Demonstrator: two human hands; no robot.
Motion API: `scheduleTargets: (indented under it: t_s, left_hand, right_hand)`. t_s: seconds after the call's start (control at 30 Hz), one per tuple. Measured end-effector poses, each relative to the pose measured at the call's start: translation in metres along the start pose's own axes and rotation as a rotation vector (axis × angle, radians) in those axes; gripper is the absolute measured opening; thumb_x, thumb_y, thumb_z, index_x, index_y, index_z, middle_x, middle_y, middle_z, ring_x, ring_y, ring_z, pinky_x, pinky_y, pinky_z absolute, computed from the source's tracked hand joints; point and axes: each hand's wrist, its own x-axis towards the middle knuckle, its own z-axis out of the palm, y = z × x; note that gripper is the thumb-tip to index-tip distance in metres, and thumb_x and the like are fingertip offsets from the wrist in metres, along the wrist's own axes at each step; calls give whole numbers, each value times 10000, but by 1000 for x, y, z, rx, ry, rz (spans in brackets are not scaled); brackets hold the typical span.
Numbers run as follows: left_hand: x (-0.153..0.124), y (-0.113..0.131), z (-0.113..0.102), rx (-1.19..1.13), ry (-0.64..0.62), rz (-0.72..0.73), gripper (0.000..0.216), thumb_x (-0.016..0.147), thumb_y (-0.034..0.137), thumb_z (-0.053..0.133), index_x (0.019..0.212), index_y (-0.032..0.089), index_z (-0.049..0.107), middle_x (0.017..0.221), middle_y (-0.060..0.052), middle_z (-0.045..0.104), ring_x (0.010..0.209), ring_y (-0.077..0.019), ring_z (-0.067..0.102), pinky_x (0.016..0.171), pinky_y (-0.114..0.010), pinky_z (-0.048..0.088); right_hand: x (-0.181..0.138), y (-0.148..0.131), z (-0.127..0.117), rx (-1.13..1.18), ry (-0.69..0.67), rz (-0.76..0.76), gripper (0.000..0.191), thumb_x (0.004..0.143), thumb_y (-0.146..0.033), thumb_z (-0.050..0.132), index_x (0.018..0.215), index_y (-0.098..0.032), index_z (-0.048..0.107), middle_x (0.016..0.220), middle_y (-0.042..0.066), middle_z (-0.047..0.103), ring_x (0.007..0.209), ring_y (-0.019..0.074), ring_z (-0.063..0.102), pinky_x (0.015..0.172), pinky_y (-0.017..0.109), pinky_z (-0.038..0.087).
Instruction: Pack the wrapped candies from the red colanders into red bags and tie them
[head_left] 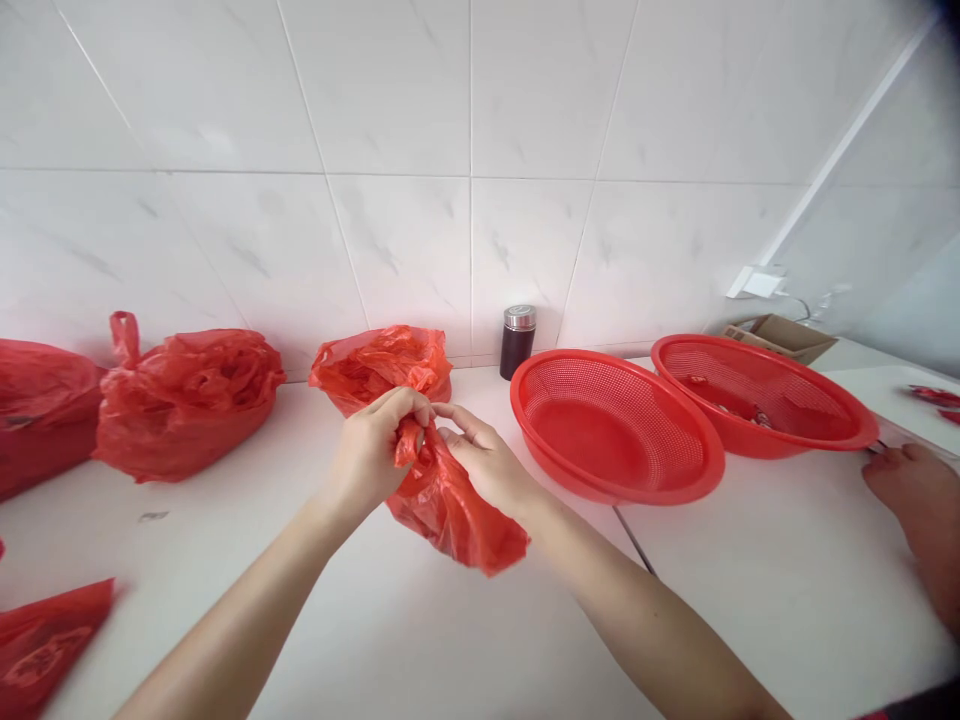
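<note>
Both my hands meet at the gathered, twisted neck of a red plastic bag [465, 510], held above the white table. My left hand [375, 445] is closed round the bunched plastic, with a loop of it showing below the fingers. My right hand [487, 460] pinches the same neck from the other side, fingertips touching those of the left. The bag's lower part hangs down toward me; its contents are not clear. Just behind my hands, another red plastic bag [375, 360] stands crumpled against the wall.
Full red bags [187, 410] stand at the left, and a flat red bag [52, 640] lies at front left. A dark jar [517, 345] is behind. Two red baskets [615, 490] stand right, the farther one holding small items. A co-worker's hand [915, 490] is beside it, near a cardboard box [795, 340].
</note>
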Motion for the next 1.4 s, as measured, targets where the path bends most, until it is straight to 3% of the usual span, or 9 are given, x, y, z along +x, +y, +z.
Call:
scheduleTargets:
  t_s: [0.1,0.2,0.43,0.6,0.8,1.0,1.1,1.17,1.4]
  left_hand:
    - [-8,-2,8,-79,93,66,176,787,68,490,877,217,517,1000,-32,610,858,-169,606,734,-294,480]
    - [-20,-3,13,-144,102,42,190,822,98,510,959,225,544,1054,-32,605,775,-143,608,687,-279,485]
    - [-39,-9,20,-213,74,-133,257,824,104,507,1030,253,548,758,31,623,651,-142,599,617,-259,475]
    - [-43,-22,10,-84,-14,-130,246,915,269,482,1068,232,670,1092,-66,680,964,-215,629,826,-323,479]
    - [-69,-63,6,-266,147,-499,381,900,502,475,886,187,690,931,-73,728,790,-206,665,791,-348,532]
    - [-89,-103,36,-346,343,-670,480,848,600,485,735,163,645,744,-76,709,763,-224,686,814,-379,554]
    - [-84,-99,55,-288,368,-641,494,899,593,375,850,173,630,842,-76,703,816,-213,672,800,-349,543]
    - [-78,-93,65,-231,342,-608,462,928,559,328,939,194,610,920,-65,690,859,-199,656,785,-316,524]
    - [-60,-95,74,101,88,-584,316,948,433,327,892,246,575,668,2,613,610,-181,553,617,-283,403]
  right_hand:
    - [-4,-1,-1,154,-43,117,209,906,-311,536,1105,-276,592,870,-10,622,785,133,595,789,303,487]
    - [-6,-3,-4,170,-12,140,76,855,-267,572,907,-219,601,798,-21,583,725,116,566,718,266,476]
    - [-14,-2,6,-213,269,-260,99,900,-309,524,873,-224,480,782,-22,539,679,110,518,628,245,431]
    - [-21,-3,0,120,151,-58,173,895,-386,568,922,-254,459,584,-99,399,483,71,400,510,211,422]
    - [-42,21,-20,298,54,141,226,851,-397,637,909,-237,487,549,-129,371,397,32,272,552,267,532]
    - [-48,75,-45,-158,288,230,277,863,-488,545,853,-221,468,597,-79,431,444,79,378,595,349,541]
    - [-41,86,-41,-296,421,154,293,836,-499,571,906,-218,527,864,36,580,789,182,570,818,398,501]
    - [-39,86,-28,-454,461,78,325,823,-500,591,1001,-229,560,1111,84,582,1065,235,535,953,401,425]
    - [-44,93,-4,-850,124,307,314,849,-317,580,1153,-291,507,914,-18,697,817,181,655,708,279,456]
